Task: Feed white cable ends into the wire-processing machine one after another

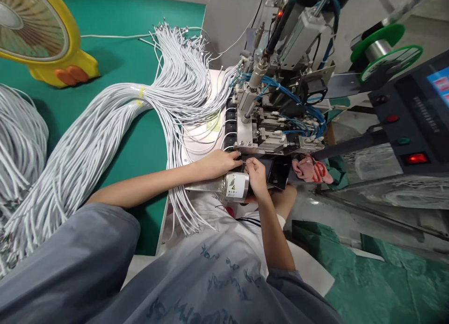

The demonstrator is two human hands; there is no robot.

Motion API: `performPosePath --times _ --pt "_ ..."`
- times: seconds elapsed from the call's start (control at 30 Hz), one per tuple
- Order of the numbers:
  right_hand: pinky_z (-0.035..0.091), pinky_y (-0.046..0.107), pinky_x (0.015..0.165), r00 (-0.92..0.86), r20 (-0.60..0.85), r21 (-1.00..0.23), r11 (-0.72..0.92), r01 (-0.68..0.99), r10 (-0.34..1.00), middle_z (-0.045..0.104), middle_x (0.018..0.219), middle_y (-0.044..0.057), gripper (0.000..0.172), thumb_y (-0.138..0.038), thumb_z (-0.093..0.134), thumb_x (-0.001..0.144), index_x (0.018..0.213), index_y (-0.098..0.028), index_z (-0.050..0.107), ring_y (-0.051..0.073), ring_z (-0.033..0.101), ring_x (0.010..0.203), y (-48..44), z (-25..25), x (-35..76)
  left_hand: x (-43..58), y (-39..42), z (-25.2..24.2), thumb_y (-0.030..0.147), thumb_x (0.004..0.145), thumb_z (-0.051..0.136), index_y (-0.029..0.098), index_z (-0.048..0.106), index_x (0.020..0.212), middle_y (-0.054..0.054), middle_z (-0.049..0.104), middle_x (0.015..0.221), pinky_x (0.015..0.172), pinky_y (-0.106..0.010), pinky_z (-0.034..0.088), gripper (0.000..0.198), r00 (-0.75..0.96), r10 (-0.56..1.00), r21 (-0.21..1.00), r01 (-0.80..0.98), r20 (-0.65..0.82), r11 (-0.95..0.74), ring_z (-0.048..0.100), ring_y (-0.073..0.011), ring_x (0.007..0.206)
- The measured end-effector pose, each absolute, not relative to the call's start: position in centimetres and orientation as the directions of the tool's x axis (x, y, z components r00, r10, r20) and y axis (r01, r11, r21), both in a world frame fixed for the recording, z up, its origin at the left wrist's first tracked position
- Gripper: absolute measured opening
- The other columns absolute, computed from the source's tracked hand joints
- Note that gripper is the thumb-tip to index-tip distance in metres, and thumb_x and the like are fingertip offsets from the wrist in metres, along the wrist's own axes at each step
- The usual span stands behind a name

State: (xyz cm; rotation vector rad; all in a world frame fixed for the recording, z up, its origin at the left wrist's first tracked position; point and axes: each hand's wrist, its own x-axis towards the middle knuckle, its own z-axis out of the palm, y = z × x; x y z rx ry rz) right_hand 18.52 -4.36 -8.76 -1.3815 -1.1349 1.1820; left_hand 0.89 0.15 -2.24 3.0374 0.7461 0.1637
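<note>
My left hand reaches to the front edge of the machine, its fingers closed around something too small to make out. Close beside it on the right, my right hand is pinched, with its fingertips almost meeting those of the left; what they hold is hidden. Just below the hands is a clear container with a white label. White cables fan out over the pale plate, and several single ones run into black holders along the machine's left side.
A yellow fan stands on the green table, beside thick cable bundles. To the right are a wire spool, a control box with a red lit switch, a pink cloth and a dark tray.
</note>
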Motion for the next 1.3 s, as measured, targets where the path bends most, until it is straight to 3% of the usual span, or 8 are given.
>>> performPosePath --times 0.3,0.5,0.63,0.77,0.9,1.0,1.13,1.3 --pt "0.026 0.023 0.046 0.071 -0.027 -0.982 -0.04 0.182 0.997 0.03 0.052 -0.007 0.04 -0.058 0.05 0.079 0.064 -0.021 0.042 0.01 0.029 0.049 -4.0 -9.0 18.7 1.0 0.2 -1.3 0.01 0.089 0.042 0.014 0.058 0.116 -0.009 0.058 0.092 0.055 -0.025 0.039 0.032 0.901 0.429 -0.01 0.431 0.056 -0.902 0.059 -0.0134 0.065" --pt "0.026 0.023 0.048 0.14 0.004 -0.976 -0.026 0.214 0.99 0.028 0.052 -0.006 0.045 -0.061 0.044 0.08 0.061 -0.022 0.038 0.01 0.028 0.051 -3.7 -10.0 18.2 0.5 -0.4 0.1 0.004 0.081 0.046 0.01 0.063 0.071 -0.01 0.059 0.074 0.054 -0.027 0.038 0.021 0.846 0.533 0.041 0.533 -0.003 -0.845 0.059 -0.0188 0.069" --pt "0.027 0.023 0.05 0.207 0.022 -0.968 -0.031 0.25 0.978 0.031 0.054 -0.006 0.042 -0.056 0.045 0.082 0.06 -0.021 0.039 0.01 0.03 0.053 -4.4 -8.7 18.5 0.1 -0.4 -0.1 0.004 0.078 0.044 0.011 0.064 0.073 -0.009 0.061 0.076 0.05 -0.027 0.034 0.022 0.784 0.62 0.077 0.62 -0.027 -0.78 0.058 -0.0148 0.058" --pt "0.03 0.025 0.054 0.374 0.18 -0.915 0.015 0.403 0.91 0.04 0.059 -0.003 0.032 -0.04 0.042 0.089 0.064 -0.02 0.044 0.012 0.036 0.057 -8.5 -5.8 17.3 0.3 0.2 -0.6 0.006 0.077 0.043 0.01 0.064 0.077 -0.012 0.064 0.071 0.051 -0.027 0.035 0.022 0.716 0.698 0.035 0.698 -0.011 -0.715 0.062 -0.0198 0.063" --pt "0.035 0.028 0.057 -0.081 0.05 -0.841 0.086 0.534 0.995 0.058 0.062 0.0 0.018 -0.033 0.05 0.087 0.078 -0.021 0.061 0.014 0.049 0.055 -13.3 -4.2 13.0 0.4 1.0 -0.4 0.004 0.079 0.039 0.01 0.064 0.082 -0.013 0.066 0.07 0.053 -0.028 0.036 0.027 0.68 0.733 0.033 0.732 0.027 -0.681 0.064 -0.0231 0.067" --pt "0.039 0.029 0.059 -0.422 -0.12 -0.824 0.147 0.547 0.899 0.067 0.071 0.002 0.019 -0.034 0.049 0.088 0.083 -0.023 0.064 0.018 0.057 0.061 -14.8 -4.4 9.7 0.5 0.7 0.2 0.003 0.08 0.038 0.009 0.064 0.079 -0.013 0.066 0.07 0.054 -0.028 0.035 0.027 0.69 0.723 0.055 0.721 0.033 -0.691 0.063 -0.0218 0.065" --pt "0.039 0.028 0.058 -0.469 -0.138 -0.814 0.17 0.556 0.872 0.061 0.062 0.001 0.027 -0.027 0.04 0.091 0.073 -0.021 0.059 0.017 0.055 0.058 -14.6 -4.6 9.6 1.3 -1.8 1.3 0.02 0.09 0.041 0.012 0.065 0.078 -0.009 0.067 0.076 0.058 -0.027 0.038 0.029 0.797 0.597 0.328 0.543 0.09 -0.773 0.062 -0.0169 0.067" --pt "0.045 0.029 0.063 -0.178 -0.015 -0.873 0.074 0.482 0.984 0.063 0.067 0.004 0.016 -0.026 0.05 0.084 0.077 -0.017 0.063 0.018 0.057 0.064 -13.5 -2.4 15.1 1.9 -4.6 1.7 0.038 0.094 0.041 0.014 0.066 0.096 -0.008 0.068 0.093 0.072 -0.024 0.043 0.035 0.9 0.416 0.707 0.209 0.131 -0.675 0.062 -0.0152 0.083"
